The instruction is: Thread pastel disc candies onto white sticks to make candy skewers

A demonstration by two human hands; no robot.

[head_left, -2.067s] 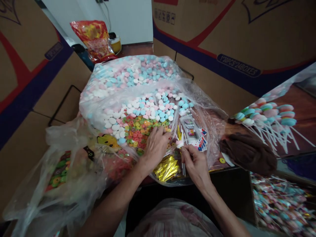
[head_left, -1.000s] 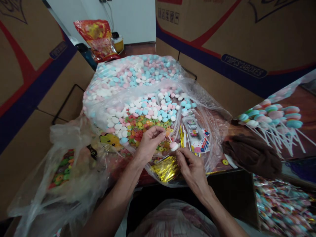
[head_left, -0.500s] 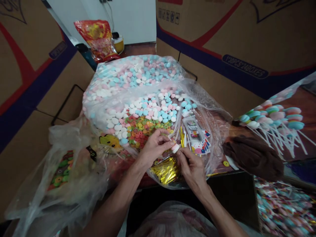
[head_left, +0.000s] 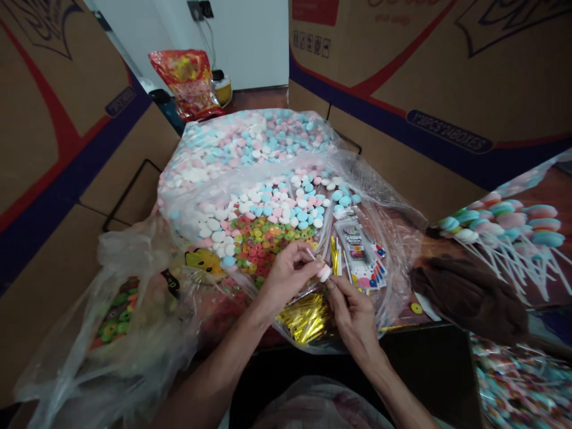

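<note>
"Head camera, live now, and I have both hands right at the centre of the frame! The left hand [head_left: 288, 277] pinches narrow, thumb to fingertips; the right hand [head_left: 355, 307] has thumb and forefinger closed too. Between them sits a small pink-and-white candy [head_left: 325, 274], touched from both sides."

"From my desk that's a tight squeeze. What's your worry?"

"Crushing! It looks soft to me, so two pinches pressing together could dent or split it. What seems a thin white stick [head_left: 311, 254] shows by the left fingertips, and I cannot tell which hand grips it. Any twist off-centre, and the candy could tear."

"And if the pinch slips?"

"Down it goes, I'd say: gold twist ties [head_left: 308, 322] lie heaped just below centre, slick enough to send it rolling. Slip to the left and it could land among the gummy rings [head_left: 257, 244]."

"I spot clear plastic [head_left: 399, 250] right of centre, near that right hand."

"Yes, crumpled and loose! A wrist catching it could drag it and scatter the ties. Far right, the candy-topped sticks [head_left: 509, 223] lie well apart, so I see little risk there."
</note>
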